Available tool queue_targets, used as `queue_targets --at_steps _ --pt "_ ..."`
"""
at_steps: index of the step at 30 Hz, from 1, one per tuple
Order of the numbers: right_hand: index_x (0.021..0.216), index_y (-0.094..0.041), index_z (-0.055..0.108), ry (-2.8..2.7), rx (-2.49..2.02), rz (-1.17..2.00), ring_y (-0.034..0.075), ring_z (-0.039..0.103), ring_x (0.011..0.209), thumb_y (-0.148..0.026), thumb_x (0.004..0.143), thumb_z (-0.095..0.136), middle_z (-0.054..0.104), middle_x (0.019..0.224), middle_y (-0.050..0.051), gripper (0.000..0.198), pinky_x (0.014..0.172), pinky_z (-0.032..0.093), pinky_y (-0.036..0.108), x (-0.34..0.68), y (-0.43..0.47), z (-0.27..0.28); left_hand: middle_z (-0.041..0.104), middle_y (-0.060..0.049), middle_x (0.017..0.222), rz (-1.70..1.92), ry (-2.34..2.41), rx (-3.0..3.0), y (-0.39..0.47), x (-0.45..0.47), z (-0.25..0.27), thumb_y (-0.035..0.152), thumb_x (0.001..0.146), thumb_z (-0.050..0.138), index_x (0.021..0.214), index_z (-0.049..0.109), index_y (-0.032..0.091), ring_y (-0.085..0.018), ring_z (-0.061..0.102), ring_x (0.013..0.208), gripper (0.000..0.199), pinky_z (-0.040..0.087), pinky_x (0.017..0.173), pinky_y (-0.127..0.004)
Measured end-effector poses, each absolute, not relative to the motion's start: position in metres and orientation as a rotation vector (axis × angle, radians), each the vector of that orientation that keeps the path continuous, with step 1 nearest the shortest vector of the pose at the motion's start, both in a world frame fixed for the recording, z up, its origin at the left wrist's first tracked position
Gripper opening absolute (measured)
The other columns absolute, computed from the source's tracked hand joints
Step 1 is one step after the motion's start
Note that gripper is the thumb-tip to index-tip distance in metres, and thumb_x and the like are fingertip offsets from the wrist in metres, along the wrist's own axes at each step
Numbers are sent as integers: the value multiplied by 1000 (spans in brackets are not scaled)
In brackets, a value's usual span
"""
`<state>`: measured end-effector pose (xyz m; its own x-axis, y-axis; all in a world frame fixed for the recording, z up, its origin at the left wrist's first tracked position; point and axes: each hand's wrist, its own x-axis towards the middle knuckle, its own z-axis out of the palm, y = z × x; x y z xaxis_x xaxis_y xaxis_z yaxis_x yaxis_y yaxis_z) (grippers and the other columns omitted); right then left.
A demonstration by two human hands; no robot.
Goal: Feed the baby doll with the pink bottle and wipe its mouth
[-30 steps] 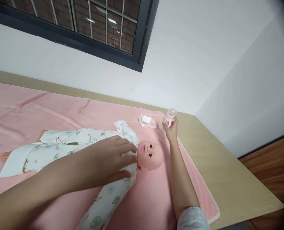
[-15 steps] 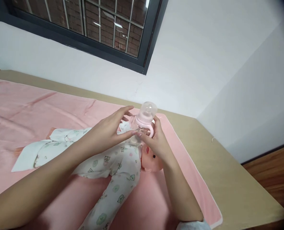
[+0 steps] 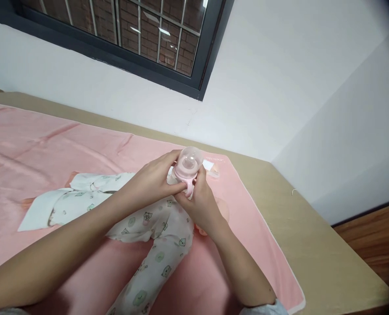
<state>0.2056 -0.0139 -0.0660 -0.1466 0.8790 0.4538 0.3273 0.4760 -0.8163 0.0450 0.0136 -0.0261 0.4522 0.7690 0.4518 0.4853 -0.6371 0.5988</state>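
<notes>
Between my hands is a baby bottle [image 3: 188,168] with a clear domed cap and a pink collar and handle. My left hand [image 3: 161,175] closes round its left side, the thumb lying near the pink handle. My right hand [image 3: 199,197] grips the bottle from the right, its thumb below the handle. The bottle's lower body is mostly hidden by the fingers. Beneath my hands a baby doll [image 3: 155,218] lies on its back in white clothes printed with green animals. My right hand and wrist cover most of the doll's head.
A pink blanket [image 3: 260,245] lies under the doll on a wooden table [image 3: 299,245]. Near the blanket's far right corner is a small white-and-clear item [image 3: 210,168]. A white wall [image 3: 247,109] and a dark-framed window [image 3: 194,83] rise behind.
The bottle has moved left and down, its cap tipping toward me. My left hand has closed in on it. A small white-and-clear item on the blanket has come into view behind.
</notes>
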Motion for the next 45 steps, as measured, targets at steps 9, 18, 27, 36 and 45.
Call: queue_targets --at_steps 9,18,27,36,45 --pt "149 -33 21 -1773 -987 701 28 37 140 -44 74 76 38 149 8 93 115 34 55 220 -18 -54 55 -4 136 1113 1078 2301 7 48 -24 25 78 59 138 38 25 -26 55 123 64 49 95 -35" --pt "151 -29 13 -1690 -997 379 28 39 138 -50 81 67 40 148 13 92 112 37 54 226 -14 -59 60 -4 131 1219 1161 2581 16 50 -39 30 81 64 141 37 24 -26 58 118 66 45 99 -39" --pt "144 -26 27 -1491 -910 169 20 50 126 -36 85 65 47 137 12 71 106 46 42 235 -11 -53 58 -3 136 1193 1311 2644 31 39 -38 31 81 61 141 41 23 -26 56 120 64 43 102 -37" --pt "142 -25 26 -1188 -1199 24 20 55 119 -44 81 60 45 140 14 73 100 47 41 338 58 -79 63 -5 124 1199 1698 2440 85 -5 -37 35 77 54 129 51 23 -30 61 109 54 49 86 -38" --pt "140 -6 38 -1189 -1910 4 33 52 121 -31 76 56 54 129 25 71 105 39 48 413 88 -185 64 -22 117 1067 2021 2106 154 -73 -67 51 58 50 133 45 9 -39 59 110 86 39 75 -40"
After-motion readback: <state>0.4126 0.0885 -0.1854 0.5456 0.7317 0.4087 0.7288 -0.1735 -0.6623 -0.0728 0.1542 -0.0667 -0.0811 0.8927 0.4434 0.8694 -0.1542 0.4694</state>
